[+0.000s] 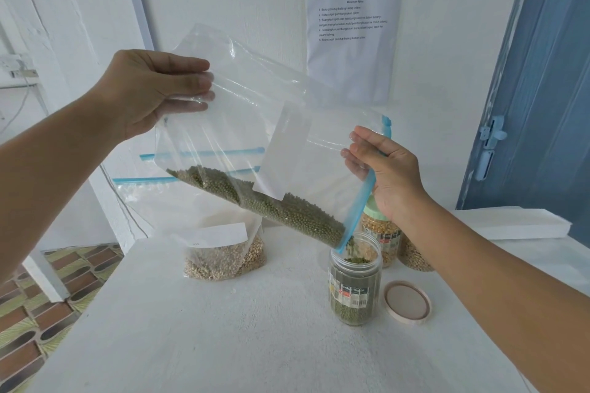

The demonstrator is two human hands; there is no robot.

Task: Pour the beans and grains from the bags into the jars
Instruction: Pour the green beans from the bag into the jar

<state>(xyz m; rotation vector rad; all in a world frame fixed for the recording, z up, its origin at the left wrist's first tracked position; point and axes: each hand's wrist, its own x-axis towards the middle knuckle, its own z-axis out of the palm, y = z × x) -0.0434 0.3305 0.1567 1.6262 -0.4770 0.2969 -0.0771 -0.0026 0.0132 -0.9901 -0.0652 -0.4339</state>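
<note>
Over open jar (355,277) — both hands (150,89) (388,174) gripping bag (255,143).

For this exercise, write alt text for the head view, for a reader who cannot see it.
Two hands tilt a clear zip bag, pouring green beans into an open clear plastic jar on a white table; a round beige lid lies beside it.

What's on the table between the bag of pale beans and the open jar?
Nothing in the head view: only bare white table lies between the pale bean bag and the open jar. The pink lid sits on the jar's other side.
</note>
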